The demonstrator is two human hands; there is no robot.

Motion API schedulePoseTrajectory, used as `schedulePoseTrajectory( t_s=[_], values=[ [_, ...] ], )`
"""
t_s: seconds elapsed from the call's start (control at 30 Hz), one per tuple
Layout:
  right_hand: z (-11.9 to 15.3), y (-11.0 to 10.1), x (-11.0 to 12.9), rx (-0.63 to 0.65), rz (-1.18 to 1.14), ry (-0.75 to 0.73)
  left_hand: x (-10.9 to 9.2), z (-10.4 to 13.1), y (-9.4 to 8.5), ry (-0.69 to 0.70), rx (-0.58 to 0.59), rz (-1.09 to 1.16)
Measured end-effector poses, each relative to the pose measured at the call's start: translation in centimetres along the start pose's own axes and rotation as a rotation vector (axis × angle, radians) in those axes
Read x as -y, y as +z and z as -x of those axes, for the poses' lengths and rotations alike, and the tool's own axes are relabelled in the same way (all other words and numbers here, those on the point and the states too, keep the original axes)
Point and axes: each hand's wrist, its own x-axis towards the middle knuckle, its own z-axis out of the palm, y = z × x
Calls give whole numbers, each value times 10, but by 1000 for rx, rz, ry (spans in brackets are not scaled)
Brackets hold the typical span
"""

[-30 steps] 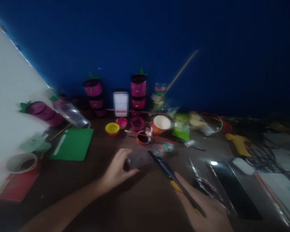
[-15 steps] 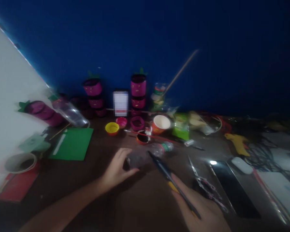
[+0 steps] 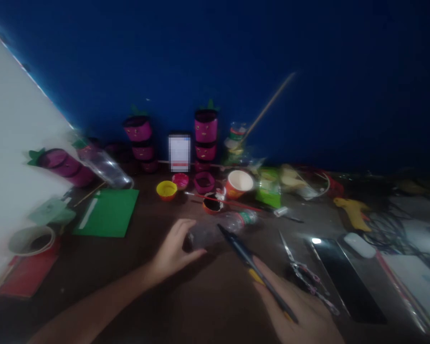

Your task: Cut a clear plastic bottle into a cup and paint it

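A clear plastic bottle (image 3: 232,222) with a green label band lies on its side on the dark table. My left hand (image 3: 177,248) curls round its base end, thumb nearest me. In my right hand (image 3: 290,301) is a slim black-and-yellow pointed tool (image 3: 240,251); blur hides its exact kind. Its dark tip is over the bottle's side, and whether it touches I cannot tell. To the right of the tool lie scissors (image 3: 304,274) with patterned handles.
Behind the bottle are a paintbrush (image 3: 229,202), a paper cup (image 3: 239,183) and a yellow cap (image 3: 166,190). Purple stacked pots (image 3: 205,131) stand by the blue wall. A green sheet (image 3: 109,215) lies left; a phone (image 3: 347,282) and a yellow glue gun (image 3: 353,212) lie right.
The tool's tip has shifted very slightly left along the bottle. Both hands hold nearly the same positions, and everything else looks unchanged.
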Motion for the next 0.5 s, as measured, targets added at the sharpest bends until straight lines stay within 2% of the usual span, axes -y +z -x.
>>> schedulePoseTrajectory(
  t_s=[0.5],
  values=[
    [-6, -5, 2, -24, -2, 12, 1, 0, -1, 3, 4, -4]
  ],
)
